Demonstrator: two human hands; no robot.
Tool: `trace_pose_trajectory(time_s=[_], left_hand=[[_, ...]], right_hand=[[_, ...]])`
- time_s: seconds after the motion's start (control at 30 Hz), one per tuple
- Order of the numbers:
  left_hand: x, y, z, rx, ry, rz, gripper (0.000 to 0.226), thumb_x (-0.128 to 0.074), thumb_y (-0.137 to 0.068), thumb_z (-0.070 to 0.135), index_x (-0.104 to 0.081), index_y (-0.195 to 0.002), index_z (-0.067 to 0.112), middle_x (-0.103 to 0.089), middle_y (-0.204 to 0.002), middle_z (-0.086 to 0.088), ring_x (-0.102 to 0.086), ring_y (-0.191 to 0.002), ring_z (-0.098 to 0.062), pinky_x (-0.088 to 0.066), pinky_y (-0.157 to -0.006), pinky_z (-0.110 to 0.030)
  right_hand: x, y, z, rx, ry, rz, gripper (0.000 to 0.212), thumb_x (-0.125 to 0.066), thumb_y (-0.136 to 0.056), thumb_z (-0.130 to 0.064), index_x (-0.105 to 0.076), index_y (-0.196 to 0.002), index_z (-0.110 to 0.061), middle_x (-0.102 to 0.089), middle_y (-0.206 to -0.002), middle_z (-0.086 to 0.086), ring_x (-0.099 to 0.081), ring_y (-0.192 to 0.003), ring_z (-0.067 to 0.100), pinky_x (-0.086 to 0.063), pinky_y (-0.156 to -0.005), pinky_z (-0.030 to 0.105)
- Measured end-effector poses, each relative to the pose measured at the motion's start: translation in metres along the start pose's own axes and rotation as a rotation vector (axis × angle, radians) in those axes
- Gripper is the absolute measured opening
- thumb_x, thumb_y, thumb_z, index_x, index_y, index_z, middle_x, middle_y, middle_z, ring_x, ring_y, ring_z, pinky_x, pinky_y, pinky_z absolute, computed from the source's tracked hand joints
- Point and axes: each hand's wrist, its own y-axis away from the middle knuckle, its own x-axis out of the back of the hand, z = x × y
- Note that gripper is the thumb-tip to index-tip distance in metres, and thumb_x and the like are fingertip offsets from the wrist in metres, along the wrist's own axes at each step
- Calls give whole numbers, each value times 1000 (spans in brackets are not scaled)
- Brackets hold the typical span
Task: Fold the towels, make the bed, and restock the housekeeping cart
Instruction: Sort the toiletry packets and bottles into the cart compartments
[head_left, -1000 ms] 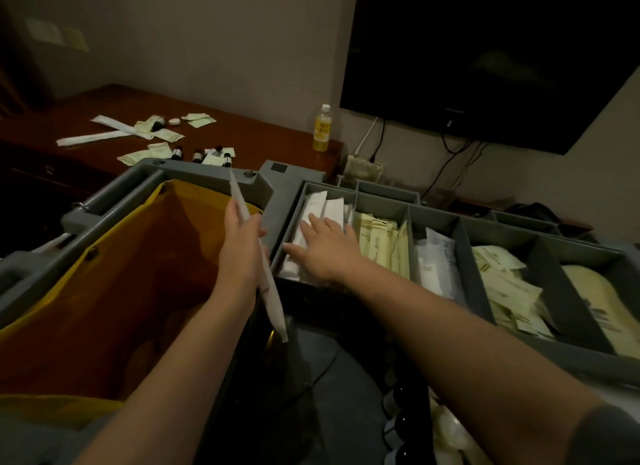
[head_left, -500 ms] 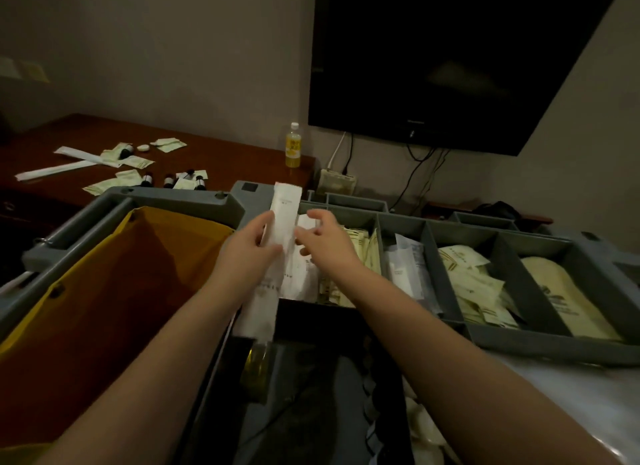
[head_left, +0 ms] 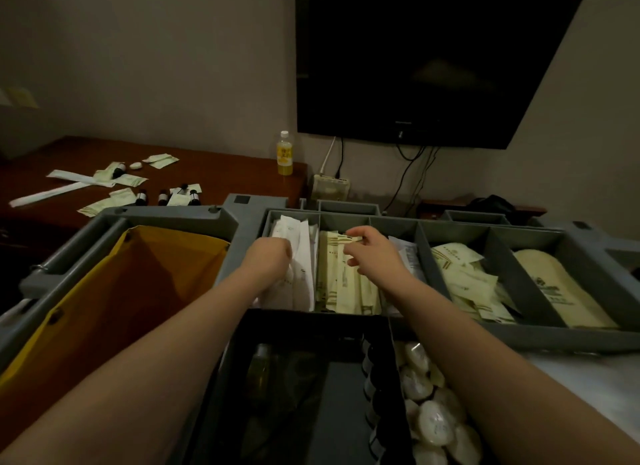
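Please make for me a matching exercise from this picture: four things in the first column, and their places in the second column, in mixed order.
Things:
1. yellow bottle
2. white packets
3. round soaps
4. television

Places:
A. on the wall
B. in the leftmost compartment of the grey tray
C. on the wooden desk
D. below the tray, at the bottom edge of the picture

Pairs: 1-C, 2-B, 3-D, 4-A
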Motion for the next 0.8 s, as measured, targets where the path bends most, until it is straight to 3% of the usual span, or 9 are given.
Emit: trace_pose_trajectory(time_s=[0.17,0.33,0.5,0.8], left_hand=[[-14,-4,-4,-159,-334,125,35,-42,-94,12,-46,-129,11,-37,-140,-13,-36,-128,-30,-36,-102,-41],[-15,-19,1,-140,-233,38,29,-39,-95,16,-50,-121,8,-49,-126,-11,-51,-113,-26,-37,-98,-41],[-39,-32,10,-91,-163,74,51,-22,-99,30,-28,-144,6,-20,-153,-15,-13,-143,-28,-7,-116,-50],[-42,-40,13,-44,-88,89,50,-24,-101,34,-31,-140,4,-31,-147,-15,-22,-138,-30,-26,-110,-48]], right_hand=[[-8,2,10,27,77,-70,21,-49,-95,-20,-58,-114,-24,-58,-100,-8,-58,-84,7,-49,-70,23],[-8,4,16,47,68,-95,17,-49,-95,-17,-59,-106,-24,-58,-95,-10,-58,-82,7,-48,-73,24],[2,4,21,59,39,-86,14,-50,-94,-16,-60,-98,-25,-59,-92,-10,-56,-77,5,-42,-61,18],[12,6,29,47,4,-79,16,-50,-93,-14,-62,-98,-24,-61,-92,-7,-56,-78,6,-45,-62,20]])
